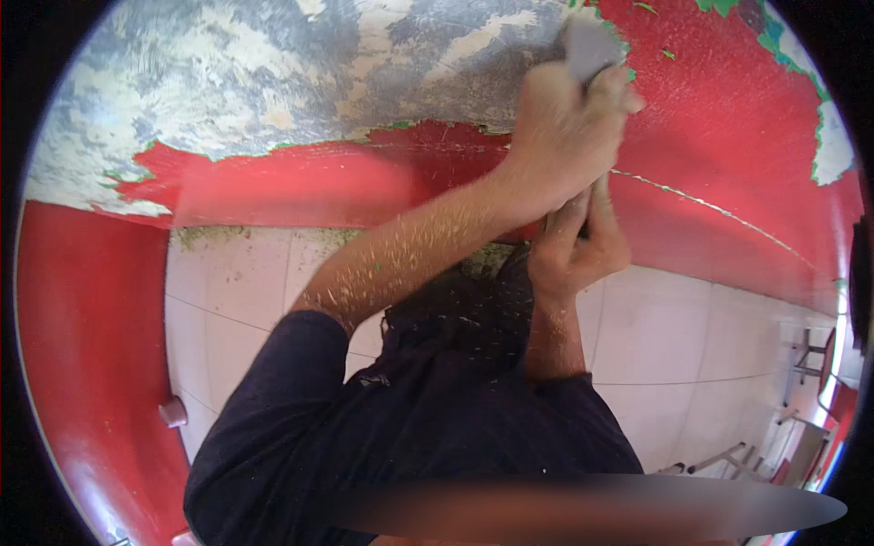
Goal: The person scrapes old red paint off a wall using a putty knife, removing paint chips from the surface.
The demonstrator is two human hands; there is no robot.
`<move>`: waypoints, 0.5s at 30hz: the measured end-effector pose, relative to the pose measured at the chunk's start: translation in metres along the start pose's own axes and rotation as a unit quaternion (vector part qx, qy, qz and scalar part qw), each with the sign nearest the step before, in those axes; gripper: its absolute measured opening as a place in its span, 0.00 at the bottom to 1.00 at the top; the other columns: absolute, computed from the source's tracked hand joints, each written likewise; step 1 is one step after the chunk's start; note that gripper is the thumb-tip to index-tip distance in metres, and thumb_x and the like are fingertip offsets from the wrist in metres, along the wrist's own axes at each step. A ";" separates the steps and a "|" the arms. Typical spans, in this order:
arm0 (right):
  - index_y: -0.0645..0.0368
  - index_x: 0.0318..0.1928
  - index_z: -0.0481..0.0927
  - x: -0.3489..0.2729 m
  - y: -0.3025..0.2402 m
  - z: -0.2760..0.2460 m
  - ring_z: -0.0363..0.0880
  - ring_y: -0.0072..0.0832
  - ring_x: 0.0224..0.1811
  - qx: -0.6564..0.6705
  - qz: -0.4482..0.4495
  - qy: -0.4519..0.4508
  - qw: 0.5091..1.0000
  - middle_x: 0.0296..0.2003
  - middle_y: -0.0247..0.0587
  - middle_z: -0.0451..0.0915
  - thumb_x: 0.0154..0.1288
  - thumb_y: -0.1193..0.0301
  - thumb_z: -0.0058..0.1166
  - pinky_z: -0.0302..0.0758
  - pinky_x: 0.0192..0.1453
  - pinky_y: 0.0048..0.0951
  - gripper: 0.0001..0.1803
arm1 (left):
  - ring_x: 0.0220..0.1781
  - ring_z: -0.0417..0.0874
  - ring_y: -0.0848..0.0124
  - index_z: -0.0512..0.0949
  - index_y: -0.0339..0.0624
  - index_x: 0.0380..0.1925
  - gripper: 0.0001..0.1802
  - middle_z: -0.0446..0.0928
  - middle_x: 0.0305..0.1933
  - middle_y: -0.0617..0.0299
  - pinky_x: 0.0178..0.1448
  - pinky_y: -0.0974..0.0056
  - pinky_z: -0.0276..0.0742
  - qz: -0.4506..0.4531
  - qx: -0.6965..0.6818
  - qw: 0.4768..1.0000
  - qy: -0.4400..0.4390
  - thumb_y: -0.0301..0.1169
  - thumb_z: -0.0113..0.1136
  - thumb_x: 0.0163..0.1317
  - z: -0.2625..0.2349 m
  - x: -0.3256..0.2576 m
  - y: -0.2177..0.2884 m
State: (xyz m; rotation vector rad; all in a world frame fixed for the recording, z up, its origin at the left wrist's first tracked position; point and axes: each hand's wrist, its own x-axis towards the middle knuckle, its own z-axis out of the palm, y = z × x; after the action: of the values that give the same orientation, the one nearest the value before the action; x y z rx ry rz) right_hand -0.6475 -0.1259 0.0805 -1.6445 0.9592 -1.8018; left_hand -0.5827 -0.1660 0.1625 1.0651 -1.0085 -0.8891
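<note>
A scraper with a flat grey blade is pressed against the wall where red paint meets a stripped patch. My left hand is wrapped round the tool just below the blade, slightly blurred. Lower down, my right hand closes round the end of its handle, most of which the fingers hide. Red paint covers the wall right of the blade, with green showing along its torn edges. Grey and whitish bare surface spreads to the left. Pale paint flakes stick to my left forearm.
A red side wall stands at the left, with a small pinkish object at its foot. Paint crumbs lie on the pale tiled floor along the wall. Metal-legged furniture stands at the far right.
</note>
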 end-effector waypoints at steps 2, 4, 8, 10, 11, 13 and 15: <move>0.76 0.56 0.71 0.012 -0.013 0.006 0.83 0.36 0.42 0.000 0.048 -0.009 0.999 0.47 0.62 0.78 0.63 0.80 0.47 0.76 0.44 0.25 0.20 | 0.14 0.66 0.77 0.75 0.31 0.27 0.20 0.65 0.14 0.67 0.17 0.67 0.65 0.085 0.019 0.996 -0.002 0.40 0.48 0.68 0.000 0.006 0.010; 0.76 0.56 0.70 0.005 -0.017 0.004 0.83 0.36 0.44 -0.001 0.095 -0.017 0.995 0.48 0.62 0.77 0.64 0.79 0.46 0.76 0.45 0.25 0.20 | 0.14 0.74 0.73 0.77 0.33 0.18 0.19 0.72 0.12 0.59 0.20 0.62 0.68 0.093 0.058 0.994 0.017 0.33 0.47 0.64 -0.008 0.005 0.006; 0.73 0.57 0.70 -0.020 -0.006 -0.008 0.83 0.30 0.35 -0.042 0.072 -0.071 0.994 0.48 0.61 0.78 0.65 0.77 0.47 0.76 0.38 0.24 0.21 | 0.14 0.70 0.75 0.77 0.32 0.23 0.22 0.71 0.15 0.63 0.18 0.67 0.67 0.033 0.024 0.999 0.024 0.40 0.48 0.66 -0.015 -0.009 -0.024; 0.73 0.57 0.70 -0.002 -0.023 -0.006 0.81 0.24 0.36 -0.001 0.131 -0.035 0.991 0.49 0.60 0.78 0.66 0.77 0.46 0.75 0.38 0.22 0.21 | 0.15 0.69 0.76 0.77 0.30 0.26 0.21 0.69 0.15 0.65 0.20 0.68 0.68 -0.006 0.013 1.000 0.013 0.39 0.47 0.67 -0.008 -0.009 0.002; 0.73 0.57 0.70 -0.001 -0.019 -0.003 0.81 0.24 0.36 -0.004 0.129 -0.037 0.991 0.49 0.60 0.78 0.66 0.77 0.46 0.75 0.38 0.22 0.21 | 0.15 0.69 0.77 0.77 0.29 0.27 0.21 0.68 0.15 0.66 0.20 0.68 0.68 -0.004 0.011 1.000 -0.006 0.39 0.47 0.67 -0.009 -0.007 0.006; 0.74 0.57 0.70 -0.005 -0.009 -0.002 0.78 0.18 0.33 -0.021 0.089 -0.015 0.996 0.44 0.56 0.81 0.66 0.76 0.45 0.74 0.35 0.20 0.20 | 0.14 0.68 0.78 0.77 0.28 0.28 0.21 0.67 0.14 0.66 0.17 0.68 0.67 0.006 -0.010 1.000 -0.013 0.38 0.46 0.68 -0.008 -0.003 -0.009; 0.73 0.57 0.70 -0.008 -0.004 -0.006 0.75 0.17 0.30 -0.046 0.063 -0.028 0.997 0.43 0.55 0.82 0.66 0.77 0.45 0.72 0.32 0.20 0.20 | 0.14 0.68 0.77 0.77 0.29 0.27 0.21 0.67 0.14 0.66 0.17 0.68 0.66 0.012 -0.022 1.000 -0.006 0.38 0.47 0.68 -0.007 -0.004 -0.020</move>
State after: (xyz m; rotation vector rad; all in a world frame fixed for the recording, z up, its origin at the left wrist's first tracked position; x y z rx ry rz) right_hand -0.6517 -0.1165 0.0785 -1.6420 1.1086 -1.6422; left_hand -0.5787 -0.1655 0.1413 1.0100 -1.0054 -0.8958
